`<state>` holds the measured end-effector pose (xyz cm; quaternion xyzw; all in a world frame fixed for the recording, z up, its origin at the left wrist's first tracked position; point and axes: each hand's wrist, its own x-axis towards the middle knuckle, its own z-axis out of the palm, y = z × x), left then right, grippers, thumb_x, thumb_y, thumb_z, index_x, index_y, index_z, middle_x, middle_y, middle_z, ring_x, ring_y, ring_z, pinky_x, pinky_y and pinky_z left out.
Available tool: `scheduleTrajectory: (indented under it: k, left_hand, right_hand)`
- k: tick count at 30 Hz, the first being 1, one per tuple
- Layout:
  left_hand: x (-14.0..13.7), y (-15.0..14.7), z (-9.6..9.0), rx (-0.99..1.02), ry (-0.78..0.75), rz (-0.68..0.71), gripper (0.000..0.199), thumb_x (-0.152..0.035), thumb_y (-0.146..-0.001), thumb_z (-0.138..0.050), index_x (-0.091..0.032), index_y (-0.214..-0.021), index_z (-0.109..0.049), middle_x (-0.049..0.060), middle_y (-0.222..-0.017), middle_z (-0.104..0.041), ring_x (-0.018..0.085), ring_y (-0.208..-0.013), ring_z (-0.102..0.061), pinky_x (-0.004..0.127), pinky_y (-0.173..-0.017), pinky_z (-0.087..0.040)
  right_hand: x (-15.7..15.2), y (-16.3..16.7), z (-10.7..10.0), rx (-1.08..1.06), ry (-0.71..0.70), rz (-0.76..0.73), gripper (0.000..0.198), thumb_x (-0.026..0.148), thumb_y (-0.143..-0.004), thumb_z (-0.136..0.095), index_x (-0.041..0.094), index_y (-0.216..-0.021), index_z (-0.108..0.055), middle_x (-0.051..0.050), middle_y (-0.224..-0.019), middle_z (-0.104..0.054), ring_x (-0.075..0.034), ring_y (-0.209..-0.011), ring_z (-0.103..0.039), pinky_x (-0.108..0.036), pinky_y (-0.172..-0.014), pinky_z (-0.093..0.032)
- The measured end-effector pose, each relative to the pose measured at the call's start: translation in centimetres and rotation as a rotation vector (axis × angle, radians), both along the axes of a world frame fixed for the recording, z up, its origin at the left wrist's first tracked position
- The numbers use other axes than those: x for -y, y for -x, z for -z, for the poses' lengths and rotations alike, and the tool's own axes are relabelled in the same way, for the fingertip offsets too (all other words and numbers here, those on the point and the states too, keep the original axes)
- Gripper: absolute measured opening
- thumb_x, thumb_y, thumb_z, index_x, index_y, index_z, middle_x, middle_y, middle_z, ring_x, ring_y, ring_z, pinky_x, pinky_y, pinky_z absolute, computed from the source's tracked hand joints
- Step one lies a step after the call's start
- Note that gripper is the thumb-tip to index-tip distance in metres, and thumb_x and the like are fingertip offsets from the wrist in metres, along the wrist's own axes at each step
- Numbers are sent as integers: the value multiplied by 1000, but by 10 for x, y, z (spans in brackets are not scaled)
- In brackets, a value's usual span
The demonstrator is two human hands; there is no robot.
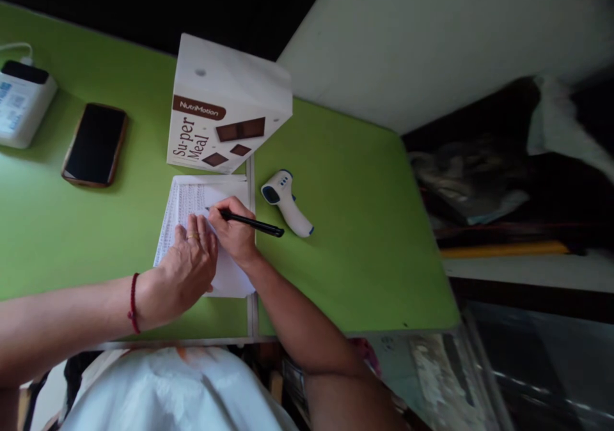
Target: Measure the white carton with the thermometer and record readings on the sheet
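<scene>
My right hand [233,229] is closed around a black pen [261,225], its tip at the written part of a white sheet of paper [230,277]. Rows of small handwriting run down the left side of this sheet. Flat on the paper lies my left hand [189,261], fingers stretched out and pressing it down, just left of the right hand. Beneath the top sheet, another written sheet [165,236] sticks out at the left. A red cord bracelet [133,303] circles my left wrist.
Behind the paper stands a white NutriMotion box [230,105]. A white handheld infrared thermometer [290,204] lies to the right. On the left are a phone [94,144] and a white device [23,108] with a cable. The green table [355,226] ends near my body.
</scene>
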<state>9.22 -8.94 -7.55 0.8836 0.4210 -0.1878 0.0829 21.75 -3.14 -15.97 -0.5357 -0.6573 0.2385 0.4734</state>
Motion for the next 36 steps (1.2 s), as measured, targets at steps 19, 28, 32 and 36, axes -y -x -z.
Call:
scheduleTrajectory:
  k: [19, 28, 32, 36]
  left_hand:
    - [-2, -2, -5, -38, 9, 20, 98, -47, -84, -79, 11, -151, -35, 43, -151, -27, 51, -145, -30, 60, -114, -40]
    - [-1, -1, -3, -59, -16, 37, 99, -51, -88, -73, 13, -152, -31, 44, -151, -26, 52, -145, -29, 60, -113, -40]
    - [-3, -3, -5, -88, 11, 50, 98, -53, -88, -72, 12, -151, -34, 43, -152, -26, 52, -145, -30, 59, -113, -41]
    - [-17, 9, -16, -14, 30, 92, 75, -53, -96, -61, 8, -140, -52, 40, -145, -43, 49, -138, -45, 53, -103, -51]
  right_hand:
    - [2, 0, -3, -46, 81, -9, 27, 44, -85, -54, 20, -73, -58, 1, -64, -58, -11, -59, -52, -23, -63, -49]
    - [1, 1, 0, -26, 69, -7, 26, 42, -85, -54, 19, -73, -58, 1, -64, -57, -11, -59, -51, -23, -63, -49]
    - [1, -2, -6, -22, -1, 0, 27, 42, -91, -52, 19, -77, -57, 0, -67, -58, -11, -59, -53, -23, -61, -49]
    - [-3, -23, -23, 196, -187, -86, 23, 36, -100, -48, 20, -96, -65, -6, -89, -65, -16, -83, -63, -29, -80, -54]
